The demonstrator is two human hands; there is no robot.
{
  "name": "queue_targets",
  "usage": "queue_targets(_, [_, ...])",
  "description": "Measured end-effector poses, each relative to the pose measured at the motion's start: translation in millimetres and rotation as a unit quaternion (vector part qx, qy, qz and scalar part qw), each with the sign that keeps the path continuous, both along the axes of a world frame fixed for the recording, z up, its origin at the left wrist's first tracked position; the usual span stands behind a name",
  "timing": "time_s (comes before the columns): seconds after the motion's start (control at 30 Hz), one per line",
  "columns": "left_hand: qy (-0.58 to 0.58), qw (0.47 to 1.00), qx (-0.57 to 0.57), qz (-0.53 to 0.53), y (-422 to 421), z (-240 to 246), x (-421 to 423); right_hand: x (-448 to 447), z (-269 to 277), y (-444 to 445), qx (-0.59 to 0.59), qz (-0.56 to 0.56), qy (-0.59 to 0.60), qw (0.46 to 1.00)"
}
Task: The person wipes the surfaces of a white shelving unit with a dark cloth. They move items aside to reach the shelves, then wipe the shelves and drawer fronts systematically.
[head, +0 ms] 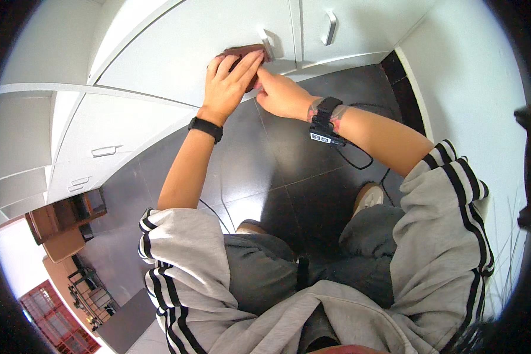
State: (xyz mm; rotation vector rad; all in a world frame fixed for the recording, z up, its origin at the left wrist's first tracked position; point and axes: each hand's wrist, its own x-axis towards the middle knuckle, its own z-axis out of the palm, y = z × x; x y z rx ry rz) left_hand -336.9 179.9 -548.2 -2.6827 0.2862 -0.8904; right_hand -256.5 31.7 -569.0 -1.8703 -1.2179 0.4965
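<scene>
A dark brown cloth (246,51) lies bunched against a white cabinet door (181,48), close beside its metal handle (266,43). My left hand (228,82) rests on the cloth with its fingers spread over it, pressing it to the door. My right hand (282,92) is at the cloth's lower right edge, its fingers bent and its fingertips touching the cloth near my left fingers. Part of the cloth is hidden beneath both hands. A black band circles my left wrist, and a strapped black device (326,128) with a cable sits on my right wrist.
Another cabinet door with a handle (329,28) stands at the right, next to a white wall (464,75). More white drawers (101,128) run down the left. Thin cables cross the dark tiled floor (248,163). Brown wooden furniture (57,221) stands at the far left.
</scene>
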Motion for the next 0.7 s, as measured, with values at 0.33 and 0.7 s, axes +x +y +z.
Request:
queue_targets(0.33, [0.005, 0.998, 0.057, 0.023, 15, -4, 9, 12, -13, -8, 0.012, 0.013, 0.009, 1.0])
queue_targets(0.7, [-0.103, 0.987, 0.054, 0.114, 8, 16, -4, 5, 4, -1, 0.119, 0.01, 0.009, 0.993])
